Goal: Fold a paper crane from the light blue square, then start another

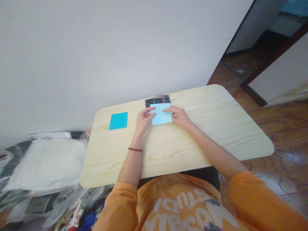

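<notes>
Between my hands is a pale blue square sheet of paper (pixel 160 117) with a faint vertical crease down its middle. My left hand (pixel 144 118) pinches its left edge between thumb and fingers. At the right edge, my right hand (pixel 177 115) grips the sheet, its index finger lying across the paper's face. The sheet is raised a little over the table and covers the lower part of a black phone (pixel 149 103) with a lit screen. A brighter blue square of paper (pixel 118 121) lies flat to the left of my left hand.
The light wooden table (pixel 192 150) has rounded corners and stands against a white wall (pixel 120 48). A white cable (pixel 179 94) runs from the phone. Plastic-wrapped bags (pixel 48 163) are piled left of the table; wooden floor (pixel 243 109) and a doorway lie right.
</notes>
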The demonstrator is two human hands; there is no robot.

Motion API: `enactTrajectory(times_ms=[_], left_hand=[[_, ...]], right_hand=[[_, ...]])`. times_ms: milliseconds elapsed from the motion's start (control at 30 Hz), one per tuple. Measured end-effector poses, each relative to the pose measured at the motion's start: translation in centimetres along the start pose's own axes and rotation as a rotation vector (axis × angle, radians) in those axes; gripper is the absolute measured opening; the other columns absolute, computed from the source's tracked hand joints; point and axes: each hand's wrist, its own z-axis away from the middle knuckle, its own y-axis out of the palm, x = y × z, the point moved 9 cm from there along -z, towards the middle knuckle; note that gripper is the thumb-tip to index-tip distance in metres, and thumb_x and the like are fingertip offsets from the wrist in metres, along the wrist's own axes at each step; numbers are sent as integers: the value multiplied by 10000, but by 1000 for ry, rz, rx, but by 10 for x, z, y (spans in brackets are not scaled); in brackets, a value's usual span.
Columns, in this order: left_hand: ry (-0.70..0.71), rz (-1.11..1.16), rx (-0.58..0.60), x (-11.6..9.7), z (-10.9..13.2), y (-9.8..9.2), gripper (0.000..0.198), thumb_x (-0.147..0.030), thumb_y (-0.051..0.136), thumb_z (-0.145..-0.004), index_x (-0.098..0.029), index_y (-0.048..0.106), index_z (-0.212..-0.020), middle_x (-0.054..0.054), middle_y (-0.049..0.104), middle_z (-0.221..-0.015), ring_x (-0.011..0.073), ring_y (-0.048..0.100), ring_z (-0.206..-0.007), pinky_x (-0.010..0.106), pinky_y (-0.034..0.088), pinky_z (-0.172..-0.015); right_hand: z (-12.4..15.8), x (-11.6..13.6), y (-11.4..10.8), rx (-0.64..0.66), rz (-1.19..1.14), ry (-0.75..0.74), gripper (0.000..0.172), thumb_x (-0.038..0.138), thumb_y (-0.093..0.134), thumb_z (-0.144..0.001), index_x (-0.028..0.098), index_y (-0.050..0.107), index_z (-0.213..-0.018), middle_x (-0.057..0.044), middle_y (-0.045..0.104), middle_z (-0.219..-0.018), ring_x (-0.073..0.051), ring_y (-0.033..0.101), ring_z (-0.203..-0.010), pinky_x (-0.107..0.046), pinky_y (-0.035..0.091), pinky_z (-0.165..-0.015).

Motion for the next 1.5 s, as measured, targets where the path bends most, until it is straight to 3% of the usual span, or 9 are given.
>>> enactTrajectory(times_ms=[200, 300, 467, 667, 867, 1100, 1200, 1333, 1500], left_hand=[[-44, 25, 66, 6, 2, 5, 518, -203, 750, -582, -208, 644, -1088, 76, 640, -1186, 192, 645, -886, 346, 521, -773], [-38, 46, 100, 5, 2, 7, 507, -186, 742, -587, -211, 649, -1085, 76, 628, -1211, 195, 647, -902, 350, 523, -792], [-35, 76, 133, 5, 3, 11, 503, -178, 741, -586, -208, 654, -1081, 79, 643, -1181, 201, 651, -897, 339, 530, -770], [-18, 72, 181, 1, 5, 16, 466, -181, 731, -602, -210, 662, -1062, 76, 649, -1165, 199, 653, -886, 327, 526, -756], [2, 64, 187, -2, 5, 16, 430, -180, 723, -601, -203, 673, -1028, 71, 662, -1141, 202, 642, -915, 310, 518, -756], [10, 72, 221, -3, 6, 21, 429, -172, 731, -608, -196, 672, -1032, 68, 679, -1091, 206, 639, -934, 320, 507, -787], [3, 65, 252, -5, 8, 26, 444, -190, 739, -615, -200, 663, -1053, 66, 686, -1069, 199, 647, -903, 324, 505, -783], [-7, 77, 272, -8, 11, 31, 467, -190, 759, -591, -193, 660, -1048, 60, 700, -1020, 195, 654, -886, 337, 501, -808], [-26, 96, 282, -5, 12, 34, 392, -219, 782, -585, -190, 667, -959, 45, 705, -945, 183, 656, -843, 313, 507, -763]], right_hand=[[2, 0, 3, 14, 30, -9, 506, -30, 491, -640, 233, 711, -1012, -36, 658, -903, -171, 592, -815, -315, 462, -777], [2, -2, 0, 0, -15, 11, 406, 7, 528, -661, 227, 733, -933, -33, 654, -876, -158, 583, -759, -300, 462, -719], [0, 2, -4, -35, -123, 14, 230, 99, 600, -687, 219, 744, -821, -55, 628, -968, -176, 590, -853, -291, 460, -684], [-2, 0, -10, -76, -186, 25, 188, 177, 713, -641, 232, 730, -820, -73, 544, -1205, -237, 534, -1108, -331, 492, -768], [-2, -5, -6, -3, -268, 40, 129, 252, 756, -642, 232, 739, -768, -70, 504, -1269, -246, 540, -1126, -400, 461, -922], [-3, -11, -2, 17, -478, 154, 174, 360, 801, -571, 224, 729, -651, -64, 637, -1126, -244, 585, -1076, -380, 460, -920], [-2, -20, 1, -29, -592, 295, 219, 354, 820, -522, 202, 692, -614, -39, 697, -937, -225, 632, -944, -368, 475, -871], [4, -34, 8, -116, -708, 490, 326, 348, 842, -453, 184, 588, -575, 16, 654, -649, -152, 614, -655, -321, 491, -715], [5, -37, 7, -187, -726, 495, 400, 367, 843, -435, 191, 526, -606, 48, 611, -599, -112, 563, -582, -268, 472, -629]])
